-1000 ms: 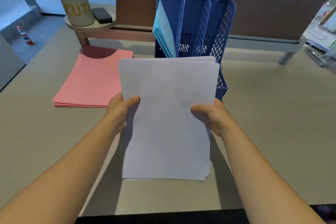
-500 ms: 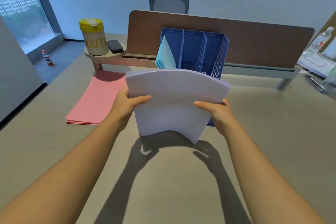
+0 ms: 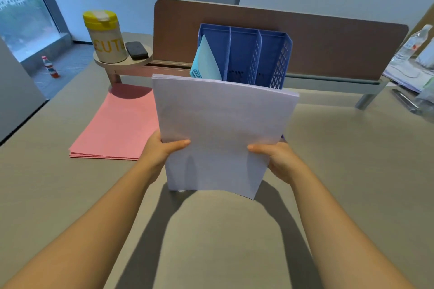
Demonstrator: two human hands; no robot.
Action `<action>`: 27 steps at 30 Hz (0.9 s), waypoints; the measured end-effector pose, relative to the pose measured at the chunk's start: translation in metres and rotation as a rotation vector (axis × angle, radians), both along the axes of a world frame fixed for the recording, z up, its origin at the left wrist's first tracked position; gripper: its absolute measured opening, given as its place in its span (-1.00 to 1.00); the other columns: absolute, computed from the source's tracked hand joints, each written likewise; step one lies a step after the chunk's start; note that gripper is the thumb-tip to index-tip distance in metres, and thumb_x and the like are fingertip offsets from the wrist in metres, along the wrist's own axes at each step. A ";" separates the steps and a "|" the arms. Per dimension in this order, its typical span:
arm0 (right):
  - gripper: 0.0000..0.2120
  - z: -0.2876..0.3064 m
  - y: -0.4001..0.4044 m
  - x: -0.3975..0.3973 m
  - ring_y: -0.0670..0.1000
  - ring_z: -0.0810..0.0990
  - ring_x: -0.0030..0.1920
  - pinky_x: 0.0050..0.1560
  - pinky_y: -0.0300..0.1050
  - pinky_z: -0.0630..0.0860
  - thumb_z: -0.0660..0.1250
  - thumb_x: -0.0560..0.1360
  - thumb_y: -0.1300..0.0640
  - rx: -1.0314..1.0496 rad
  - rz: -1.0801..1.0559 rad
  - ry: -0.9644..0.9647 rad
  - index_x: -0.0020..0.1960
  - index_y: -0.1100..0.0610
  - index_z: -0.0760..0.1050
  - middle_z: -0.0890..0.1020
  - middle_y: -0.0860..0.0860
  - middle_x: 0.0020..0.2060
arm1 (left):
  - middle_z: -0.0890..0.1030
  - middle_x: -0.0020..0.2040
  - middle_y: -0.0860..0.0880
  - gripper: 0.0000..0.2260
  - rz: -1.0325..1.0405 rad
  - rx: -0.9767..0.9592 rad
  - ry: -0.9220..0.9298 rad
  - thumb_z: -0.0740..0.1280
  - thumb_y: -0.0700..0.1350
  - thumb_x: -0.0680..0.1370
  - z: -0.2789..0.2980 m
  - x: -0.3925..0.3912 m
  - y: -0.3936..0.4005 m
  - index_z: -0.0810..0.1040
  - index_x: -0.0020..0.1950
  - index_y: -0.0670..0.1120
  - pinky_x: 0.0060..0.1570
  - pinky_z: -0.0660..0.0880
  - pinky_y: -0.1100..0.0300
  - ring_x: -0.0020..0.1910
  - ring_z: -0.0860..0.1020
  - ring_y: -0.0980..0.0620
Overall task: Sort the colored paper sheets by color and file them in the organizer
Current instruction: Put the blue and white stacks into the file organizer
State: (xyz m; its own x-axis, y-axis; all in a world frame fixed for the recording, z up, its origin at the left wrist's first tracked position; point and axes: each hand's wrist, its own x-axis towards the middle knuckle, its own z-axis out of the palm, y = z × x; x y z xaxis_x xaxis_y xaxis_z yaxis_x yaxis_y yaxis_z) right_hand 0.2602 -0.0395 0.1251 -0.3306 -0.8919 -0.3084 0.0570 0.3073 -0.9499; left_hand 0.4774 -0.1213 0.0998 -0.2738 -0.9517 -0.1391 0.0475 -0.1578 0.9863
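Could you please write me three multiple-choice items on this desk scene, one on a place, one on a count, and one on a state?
1. Where do the light blue paper sheets stand?
A. organizer's leftmost slot
B. middle slot
C. flat on the desk

2. How many slots does the blue plastic mesh organizer have?
A. two
B. three
C. five

3. How is the white paper stack held?
A. by one hand
B. lying untouched
C. by both hands at its side edges

Answers: 1 A, the sheets lean in the leftmost slot. 2 B, two dividers make three slots. 3 C, the left hand and right hand grip opposite edges.
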 end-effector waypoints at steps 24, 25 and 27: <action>-0.80 0.022 0.025 -0.043 0.14 0.49 -0.11 -0.14 -0.04 0.45 0.10 0.57 0.23 0.120 0.265 0.974 0.07 0.13 0.47 0.56 0.21 -0.01 | 0.56 0.19 -0.09 -0.61 -0.072 -0.178 -0.573 0.36 -0.15 0.51 0.023 -0.060 -0.013 0.40 0.32 -0.10 0.10 0.48 0.00 0.12 0.53 -0.13; -0.82 0.021 0.027 -0.047 0.15 0.51 -0.12 -0.14 -0.02 0.47 0.09 0.56 0.25 0.112 0.255 0.981 0.02 0.11 0.45 0.56 0.21 -0.04 | 0.56 0.19 -0.07 -0.60 -0.034 -0.193 -0.602 0.37 -0.12 0.49 0.020 -0.064 -0.015 0.40 0.31 -0.10 0.03 0.49 0.04 0.09 0.53 -0.11; -0.82 0.023 0.032 -0.052 0.20 0.57 -0.14 -0.20 -0.03 0.53 0.09 0.56 0.26 0.089 0.187 0.881 -0.01 0.21 0.47 0.57 0.23 -0.12 | 0.55 0.14 -0.04 -0.61 0.003 -0.219 -0.638 0.38 -0.11 0.49 0.018 -0.072 -0.016 0.39 0.27 -0.12 -0.14 0.46 0.13 0.02 0.51 -0.07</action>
